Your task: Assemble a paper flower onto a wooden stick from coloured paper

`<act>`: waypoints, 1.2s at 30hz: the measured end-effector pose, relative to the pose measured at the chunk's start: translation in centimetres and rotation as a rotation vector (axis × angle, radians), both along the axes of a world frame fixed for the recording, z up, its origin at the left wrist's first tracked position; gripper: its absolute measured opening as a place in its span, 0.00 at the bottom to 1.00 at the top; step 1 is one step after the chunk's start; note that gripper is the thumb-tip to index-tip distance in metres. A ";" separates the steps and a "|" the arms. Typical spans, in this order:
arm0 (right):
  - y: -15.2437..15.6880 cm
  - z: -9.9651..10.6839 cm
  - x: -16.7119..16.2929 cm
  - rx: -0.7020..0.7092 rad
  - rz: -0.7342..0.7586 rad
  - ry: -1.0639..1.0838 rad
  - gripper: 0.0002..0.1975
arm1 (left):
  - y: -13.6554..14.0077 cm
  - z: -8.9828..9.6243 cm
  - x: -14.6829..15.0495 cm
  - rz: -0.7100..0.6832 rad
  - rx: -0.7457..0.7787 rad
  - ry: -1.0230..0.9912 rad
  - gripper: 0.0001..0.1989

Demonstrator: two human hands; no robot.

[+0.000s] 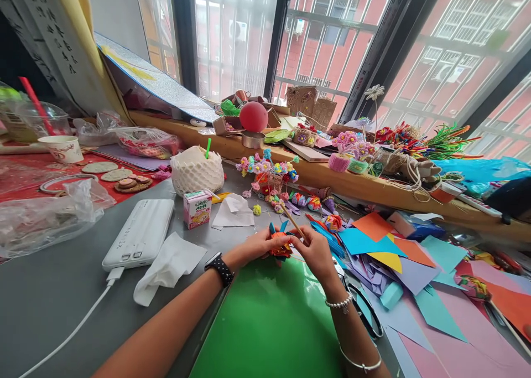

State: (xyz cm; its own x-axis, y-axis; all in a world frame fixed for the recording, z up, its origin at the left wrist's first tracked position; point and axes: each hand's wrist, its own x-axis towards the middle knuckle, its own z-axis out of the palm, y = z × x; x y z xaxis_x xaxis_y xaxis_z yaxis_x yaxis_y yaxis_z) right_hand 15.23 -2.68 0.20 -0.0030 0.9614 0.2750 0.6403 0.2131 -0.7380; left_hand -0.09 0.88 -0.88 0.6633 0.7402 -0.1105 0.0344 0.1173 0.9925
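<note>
My left hand (260,245) is closed around a folded-paper flower (281,249), orange with blue pointed pieces standing up from its top. In my right hand (314,252) a thin wooden stick (293,220) is pinched, slanting up and to the left. The fingertips of both hands nearly meet at the flower; whether the stick's lower end touches the paper is hidden by my fingers. Both hands are over the far edge of a shiny green board (269,322). Beside my right wrist lie black-handled scissors (367,309), partly covered by the forearm.
Coloured paper sheets (442,311) and blue strips (329,239) spread to the right. Ahead stand a bunch of small crocheted flowers (269,173), a pink juice box (197,209) and a netted coconut (194,170). Left lie a white power bank (141,231) with its cable and a crumpled tissue (168,267).
</note>
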 end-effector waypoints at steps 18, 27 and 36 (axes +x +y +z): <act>-0.5 0.9 0.0 0.072 -0.071 -0.132 0.11 | -0.3 0.3 0.1 -0.009 0.100 0.054 0.24; -0.3 0.7 0.6 0.131 -0.105 -0.100 0.13 | -0.1 0.3 -0.1 0.101 0.433 0.200 0.20; -0.1 0.6 0.8 0.105 -0.070 -0.046 0.12 | -0.5 -0.4 0.6 0.137 0.543 0.167 0.22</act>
State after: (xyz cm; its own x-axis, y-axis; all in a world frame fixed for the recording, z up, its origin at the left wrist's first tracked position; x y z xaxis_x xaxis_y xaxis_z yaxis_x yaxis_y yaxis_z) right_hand 16.03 -2.82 0.81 0.0483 0.9255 0.3757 0.6888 0.2415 -0.6835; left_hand 0.51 0.37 -1.28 0.5640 0.7978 0.2133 0.2163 -0.3920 0.8942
